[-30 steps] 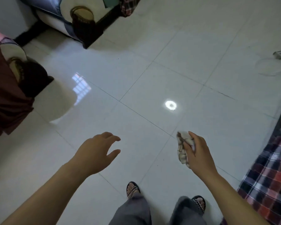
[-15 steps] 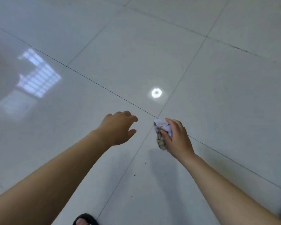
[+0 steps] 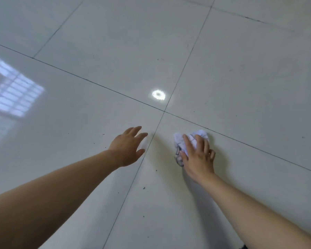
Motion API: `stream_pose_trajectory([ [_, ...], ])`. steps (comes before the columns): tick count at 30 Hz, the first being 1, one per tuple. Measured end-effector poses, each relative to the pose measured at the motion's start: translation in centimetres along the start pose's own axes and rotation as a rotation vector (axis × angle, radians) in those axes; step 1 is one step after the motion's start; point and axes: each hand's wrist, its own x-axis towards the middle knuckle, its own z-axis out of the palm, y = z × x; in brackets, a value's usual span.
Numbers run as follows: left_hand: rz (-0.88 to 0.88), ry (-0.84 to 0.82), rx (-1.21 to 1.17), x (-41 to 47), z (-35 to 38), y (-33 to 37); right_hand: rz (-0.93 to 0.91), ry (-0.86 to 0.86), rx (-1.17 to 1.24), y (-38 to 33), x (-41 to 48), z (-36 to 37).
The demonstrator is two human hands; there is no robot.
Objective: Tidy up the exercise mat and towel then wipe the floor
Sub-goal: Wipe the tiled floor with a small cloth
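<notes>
A small crumpled white cloth with dark checks [image 3: 180, 141] lies on the glossy white tiled floor [image 3: 241, 78], just right of where four tiles meet. My right hand [image 3: 197, 155] presses flat on top of it with straight, spread fingers, covering its near half. My left hand [image 3: 128, 147] hovers low over the floor to the left of the tile joint, fingers relaxed and spread, holding nothing. No exercise mat or towel is in view.
Small dark specks of dirt [image 3: 144, 187] dot the tiles near my arms. A round lamp reflection [image 3: 158, 95] and a window reflection [image 3: 11, 94] shine on the floor. Bare tile extends on all sides.
I have bent closer to the floor; furniture and my feet left the view. My right hand went from gripping the cloth in the air to pressing it flat on the tile.
</notes>
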Motion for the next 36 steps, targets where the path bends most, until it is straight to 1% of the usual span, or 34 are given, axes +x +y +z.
stream_pose_trajectory([
  [3, 0.044, -0.127, 0.073, -1.0, 2.6, 0.0, -0.108, -0.019, 0.016, -1.8, -1.3, 1.9],
  [5, 0.086, -0.196, 0.146, -1.8, 3.7, -0.1, -0.221, -0.01, 0.016, -2.6, -0.4, 2.1],
  [7, 0.092, -0.231, 0.185, -2.4, 4.0, -0.2, -0.264, -0.061, 0.044, -2.6, 1.6, 1.2],
  [9, 0.075, -0.241, 0.188, -2.5, 4.1, -0.4, -0.206, -0.067, 0.073, -2.6, 3.2, 0.7],
  [10, 0.064, -0.243, 0.188, -2.5, 4.1, -0.5, -0.162, -0.026, 0.079, -2.8, 3.4, 0.9],
  [12, 0.042, -0.24, 0.183, -2.3, 3.9, -1.1, -0.092, 0.111, 0.09, -4.1, 2.2, 1.6],
  [14, 0.026, -0.232, 0.181, -2.1, 3.7, -1.7, -0.07, 0.144, 0.103, -5.4, 0.2, 2.7],
  [16, 0.022, -0.221, 0.185, -1.8, 3.7, -2.1, -0.063, 0.119, 0.114, -6.0, -1.3, 3.3],
  [18, 0.009, -0.203, 0.165, -1.5, 3.7, -2.4, -0.071, 0.134, 0.111, -5.6, -0.8, 3.0],
  [21, -0.027, -0.176, 0.125, -1.1, 3.7, -2.7, -0.178, 0.144, 0.076, -4.7, 1.3, 2.9],
  [23, -0.06, -0.166, 0.116, -0.9, 3.6, -3.2, -0.194, 0.178, 0.109, -4.8, 2.5, 3.2],
  [24, -0.079, -0.161, 0.106, -0.8, 3.6, -3.4, -0.157, 0.2, 0.131, -5.2, 3.1, 3.2],
  [27, -0.121, -0.147, 0.089, -0.9, 3.7, -4.4, 0.047, 0.254, 0.205, -7.7, 4.4, 3.5],
  [28, -0.135, -0.143, 0.085, -1.1, 3.7, -4.7, 0.062, 0.271, 0.211, -8.7, 4.3, 3.6],
  [29, -0.151, -0.133, 0.074, -1.3, 3.8, -5.0, 0.013, 0.275, 0.21, -9.4, 3.8, 3.9],
  [30, -0.164, -0.121, 0.063, -1.5, 4.0, -5.4, -0.091, 0.255, 0.208, -9.7, 2.9, 4.4],
  [32, -0.162, -0.099, 0.06, -1.7, 4.1, -6.1, -0.331, 0.172, 0.198, -9.2, 0.9, 5.1],
  [33, -0.153, -0.096, 0.062, -1.9, 4.1, -6.4, -0.402, 0.128, 0.198, -8.5, 0.3, 5.1],
  [34, -0.145, -0.096, 0.059, -2.0, 4.1, -6.5, -0.429, 0.104, 0.198, -7.7, 0.1, 5.1],
  [36, -0.136, -0.099, 0.049, -1.9, 4.3, -6.7, -0.376, 0.142, 0.202, -7.2, 0.9, 4.7],
])
